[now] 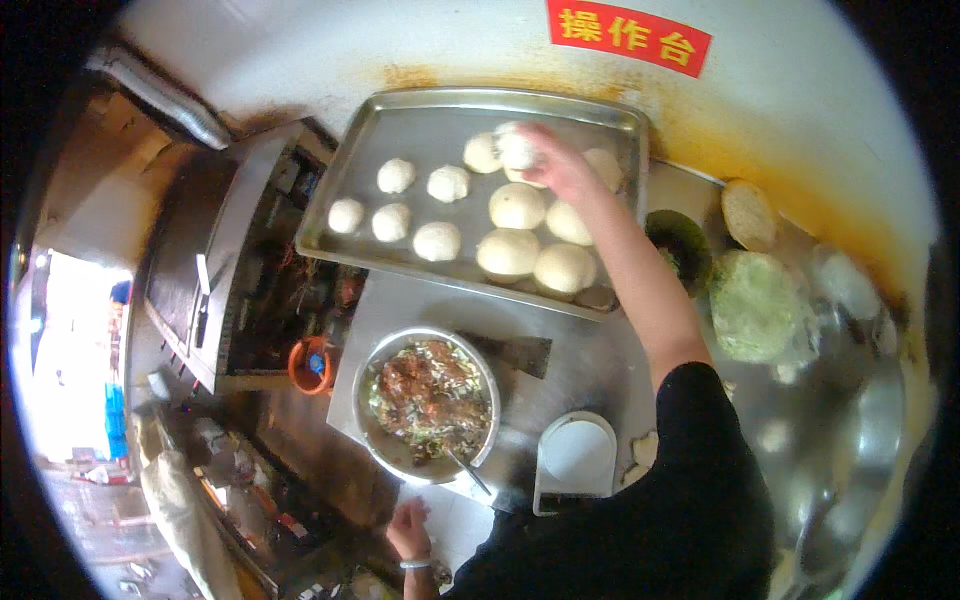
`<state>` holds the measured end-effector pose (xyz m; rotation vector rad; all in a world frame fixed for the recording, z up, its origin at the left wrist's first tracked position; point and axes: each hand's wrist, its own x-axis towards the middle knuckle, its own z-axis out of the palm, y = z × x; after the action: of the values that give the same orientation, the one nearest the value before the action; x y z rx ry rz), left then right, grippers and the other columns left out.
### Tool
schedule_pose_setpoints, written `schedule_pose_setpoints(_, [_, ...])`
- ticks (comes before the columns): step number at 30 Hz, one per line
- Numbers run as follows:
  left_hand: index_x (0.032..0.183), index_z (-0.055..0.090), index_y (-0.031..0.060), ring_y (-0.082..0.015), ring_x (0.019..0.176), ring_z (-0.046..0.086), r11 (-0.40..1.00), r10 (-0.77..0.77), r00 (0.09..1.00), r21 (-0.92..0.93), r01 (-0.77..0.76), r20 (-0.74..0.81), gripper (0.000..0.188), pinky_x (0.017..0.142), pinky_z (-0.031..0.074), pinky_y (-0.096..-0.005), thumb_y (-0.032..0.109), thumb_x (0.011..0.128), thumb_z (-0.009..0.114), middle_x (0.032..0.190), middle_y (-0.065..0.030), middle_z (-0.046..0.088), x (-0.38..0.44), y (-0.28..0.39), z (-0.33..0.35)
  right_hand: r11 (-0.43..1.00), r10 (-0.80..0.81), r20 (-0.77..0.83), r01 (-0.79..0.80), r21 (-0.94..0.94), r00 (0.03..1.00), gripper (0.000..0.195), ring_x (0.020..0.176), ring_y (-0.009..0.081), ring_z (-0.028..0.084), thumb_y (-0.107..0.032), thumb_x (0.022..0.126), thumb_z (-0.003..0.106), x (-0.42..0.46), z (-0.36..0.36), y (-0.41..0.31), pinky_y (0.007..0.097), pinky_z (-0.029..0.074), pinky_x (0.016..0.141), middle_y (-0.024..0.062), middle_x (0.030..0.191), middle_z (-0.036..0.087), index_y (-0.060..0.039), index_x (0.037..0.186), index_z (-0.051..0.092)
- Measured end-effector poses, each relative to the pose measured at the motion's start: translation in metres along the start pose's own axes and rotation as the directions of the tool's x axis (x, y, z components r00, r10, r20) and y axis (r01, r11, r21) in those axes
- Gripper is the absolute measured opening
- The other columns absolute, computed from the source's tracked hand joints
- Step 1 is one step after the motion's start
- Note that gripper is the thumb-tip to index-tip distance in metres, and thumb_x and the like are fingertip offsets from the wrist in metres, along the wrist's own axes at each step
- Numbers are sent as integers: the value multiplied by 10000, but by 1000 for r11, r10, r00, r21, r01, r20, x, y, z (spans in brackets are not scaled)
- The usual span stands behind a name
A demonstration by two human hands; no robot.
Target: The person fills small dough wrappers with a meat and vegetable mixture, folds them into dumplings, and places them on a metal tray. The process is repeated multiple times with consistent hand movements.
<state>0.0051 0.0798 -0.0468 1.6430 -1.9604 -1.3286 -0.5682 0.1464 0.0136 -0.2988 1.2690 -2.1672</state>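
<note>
My right hand point(553, 161) reaches over a large metal baking tray point(442, 124), shut on a white dough bun point(517, 150) above the others. Larger, yellowish dough buns point(517, 206) crowd the tray's right side. On its left sit several smaller, whiter buns point(448, 184), spaced apart, some with gathered tops. My left hand point(410, 525), a pale bracelet at the wrist, hangs low beyond the counter's near edge. Its fingers look bent and blurred, and I see nothing in them. Nearest to it is a metal bowl point(491, 405) of chopped vegetable and reddish-brown filling point(427, 390), with a utensil handle point(469, 472) leaning out.
A white flat-topped item point(576, 454) rests on the metal counter point(517, 390) right of the bowl. Cabbage point(754, 304) and a dark round bowl point(679, 251) stand to the right. An orange bucket point(310, 366) is left of the counter, beside a stove-like unit point(240, 247).
</note>
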Motion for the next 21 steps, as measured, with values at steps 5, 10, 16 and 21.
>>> schedule_pose_setpoints(5, [859,639,-46,-126,652,611,991,25,996,133,-13,-85,238,606,478,-240,179,834,566,728,-86,651,-12,7,-9,849,-214,-81,145,-509,973,489,933,251,554,-305,729,648,98,73,50,390,460,722,109,1050,563,-71,1124,482])
schedule_pose_setpoints(10, [799,648,-27,-124,607,602,990,-2,977,135,31,-214,217,563,471,-252,182,807,595,653,-96,636,-25,-2,-15,74,-417,161,210,-975,895,505,1125,314,445,-294,742,594,157,87,84,494,336,916,135,1235,462,-135,1205,468])
schedule_pose_setpoints(16, [788,645,-21,-152,527,558,949,140,979,302,-89,-150,207,528,443,-272,184,784,615,625,-118,611,-13,-24,-23,157,-472,61,152,-976,880,462,1177,292,408,-370,817,523,137,85,45,434,296,980,122,1249,463,-137,1214,481])
schedule_pose_setpoints(21, [829,651,-13,-168,590,598,929,108,988,366,-61,-110,166,573,467,-273,140,799,593,675,-118,629,-11,-14,-22,583,-664,39,549,-598,747,279,1019,164,531,-177,860,535,-48,77,-48,253,384,901,97,1089,570,-70,1118,548])
